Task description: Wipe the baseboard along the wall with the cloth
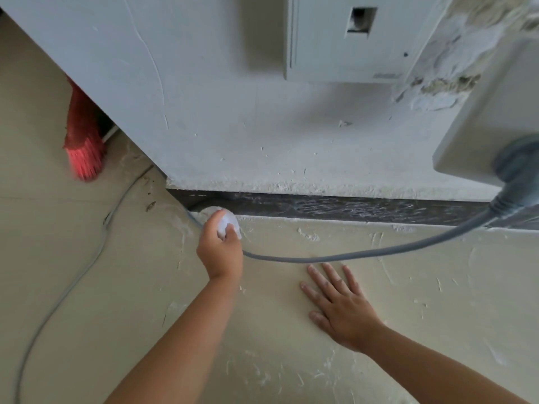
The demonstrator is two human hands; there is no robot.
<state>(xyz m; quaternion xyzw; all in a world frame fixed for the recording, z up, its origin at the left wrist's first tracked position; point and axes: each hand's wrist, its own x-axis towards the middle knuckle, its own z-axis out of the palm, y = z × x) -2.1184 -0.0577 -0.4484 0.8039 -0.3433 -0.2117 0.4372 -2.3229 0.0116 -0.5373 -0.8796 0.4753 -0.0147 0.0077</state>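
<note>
down at the bottom of the wall, the left hand holds a small white cloth bunched up in its curled fingers. the cloth is right at the left end of the dark baseboard, near the corner where the wall turns. it touches the floor just in front of the baseboard, and i cannot tell for sure if it is pressing on the baseboard itself.

the right hand holds nothing. it lies flat on the floor with its fingers spread out, like it is holding the person up.

the baseboard is a long thin strip. it runs from the corner on the left across to the right side, where it goes behind a grey cable and plug. the cable lies on the floor close to the left hand.

i think the job is near its start, or at one end of it. the cloth is only at the left end, and the long part to the right looks streaky and dusty, so most of it seems left to wipe. white bits lie on the floor too. a red broom stands well off to the left.
</note>
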